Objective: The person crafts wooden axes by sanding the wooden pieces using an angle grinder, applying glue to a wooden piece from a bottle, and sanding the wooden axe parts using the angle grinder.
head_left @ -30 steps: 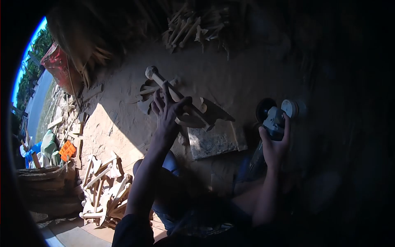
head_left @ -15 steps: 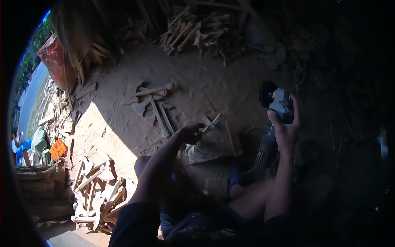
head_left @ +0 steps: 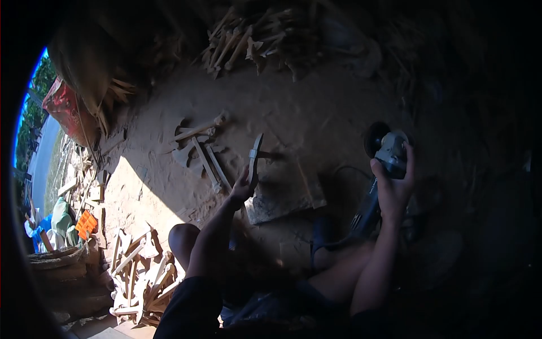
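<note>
My left hand (head_left: 243, 187) is closed around a slim, slightly curved wooden piece with a short crosspiece (head_left: 256, 153), held upright over the dusty floor. In my right hand (head_left: 394, 192) is an angle grinder (head_left: 390, 151), gripped near its grey head, with its dark round disc (head_left: 375, 139) facing left. Whether the disc spins cannot be made out. Beneath my left hand lies a flat, dust-covered block (head_left: 282, 202). Several axe-shaped wooden pieces (head_left: 202, 151) lie on the floor left of the held piece.
A sunlit pile of carved wooden pieces (head_left: 144, 277) sits by my left knee. Another heap (head_left: 237, 42) lies at the far side. A red sack (head_left: 63, 110), an orange object (head_left: 86, 224) and wood scraps line the left edge. Deep shadow hides the right.
My left hand has moved left and turned the wooden piece more upright. The grinder in my right hand has shifted slightly in view. The whole view has tilted a little.
</note>
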`<state>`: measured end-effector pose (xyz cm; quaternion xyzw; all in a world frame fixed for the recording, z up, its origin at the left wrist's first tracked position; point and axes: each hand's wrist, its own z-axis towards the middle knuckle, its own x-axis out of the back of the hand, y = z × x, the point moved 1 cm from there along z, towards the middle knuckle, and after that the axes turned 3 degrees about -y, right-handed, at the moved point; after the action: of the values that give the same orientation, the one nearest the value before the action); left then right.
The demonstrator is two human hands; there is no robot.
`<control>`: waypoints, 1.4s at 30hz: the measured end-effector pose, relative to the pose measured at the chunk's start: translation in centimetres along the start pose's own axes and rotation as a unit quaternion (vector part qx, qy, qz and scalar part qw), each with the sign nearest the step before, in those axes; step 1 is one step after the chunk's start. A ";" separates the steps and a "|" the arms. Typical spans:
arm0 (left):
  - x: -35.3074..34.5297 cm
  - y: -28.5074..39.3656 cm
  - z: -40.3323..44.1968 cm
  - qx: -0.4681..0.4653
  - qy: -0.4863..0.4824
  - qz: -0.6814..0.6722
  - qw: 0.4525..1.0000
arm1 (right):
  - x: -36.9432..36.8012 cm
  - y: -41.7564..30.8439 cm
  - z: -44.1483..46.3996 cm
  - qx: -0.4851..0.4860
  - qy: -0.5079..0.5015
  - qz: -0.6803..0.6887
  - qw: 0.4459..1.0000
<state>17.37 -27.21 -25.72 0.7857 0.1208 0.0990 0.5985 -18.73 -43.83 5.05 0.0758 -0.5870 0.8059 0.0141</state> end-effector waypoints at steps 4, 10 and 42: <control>-1.4 5.7 1.3 0.027 -0.131 0.232 0.963 | 0.5 0.5 0.1 0.042 -0.007 -0.022 0.999; -5.3 2.2 1.9 0.066 -0.248 0.643 0.722 | 0.2 -0.5 -0.3 0.014 -0.001 -0.015 1.000; -0.3 24.4 -0.5 -0.145 0.298 -0.184 0.925 | -7.3 0.5 -8.0 0.043 -0.243 -0.039 0.968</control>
<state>18.69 -33.07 -2.07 0.5887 0.4201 0.2334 0.6500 -12.38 -35.88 1.11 0.2923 -0.5342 0.7868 -0.1011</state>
